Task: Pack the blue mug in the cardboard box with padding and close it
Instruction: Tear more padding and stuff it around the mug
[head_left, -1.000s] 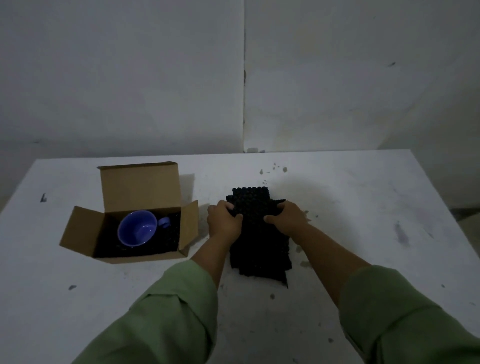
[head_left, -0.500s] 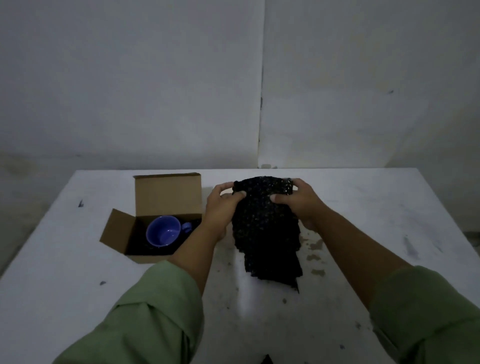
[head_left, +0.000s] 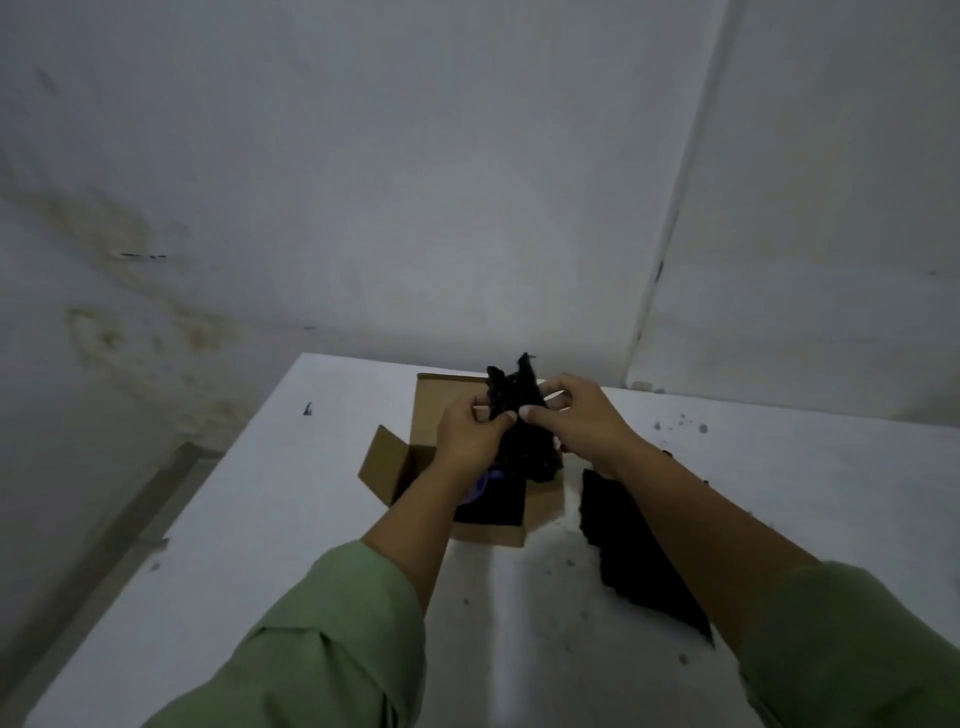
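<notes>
1. Head view, what has changed: half a second ago you held the black padding piece (head_left: 522, 415) up beside the box, right of it; now it sits bunched just above the open cardboard box (head_left: 483, 499) at frame centre. A second dark padding sheet (head_left: 631, 545) lies on the white table (head_left: 260, 519), lower right of the box.
2. What that means: the top layer looks about to go in; the flaps are not yet folded.
3. Task's thing: the blue mug (head_left: 480, 486) is inside the box, only a sliver showing under your left wrist.
4. Hand pose: your left hand (head_left: 467, 436) and right hand (head_left: 579, 423) both pinch the padding with curled fingers, thumbs nearly meeting, forearms converging from the lower corners.
</notes>
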